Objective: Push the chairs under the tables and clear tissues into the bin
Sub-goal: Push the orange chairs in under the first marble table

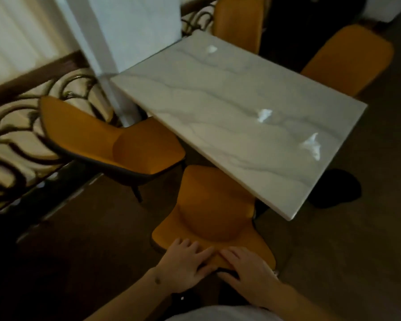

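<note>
Dim light covers a dining corner with a curled iron railing [26,126] on the left and a pale pillar [130,38] rising behind a marble worktop [218,107]. We have both hands on the top of the nearest chair's [208,205] backrest: the left hand [183,262] and the right hand [245,267] lie side by side, fingers [202,251] spread flat and draped over the rim, pressing rather than clenching. Its seat is already partly beneath the worktop's near edge.

Three crumpled tissues sit on the marble: one [211,49] near the far edge, one [264,115] toward the right edge, and one [311,145] close to the near right corner. No bin is in view.

Several things could go wrong, we judge. Flat palms give little steering, so an uneven push could swing the chair against the hidden pedestal or against the second chair [116,140] just to its left, which is angled away from the worktop. A hard shove might jolt the worktop and send the corner tissue over the edge onto the dark floor [357,251], where it would be harder to spot. Two more chairs [347,59] at the far side look only partly tucked in.
</note>
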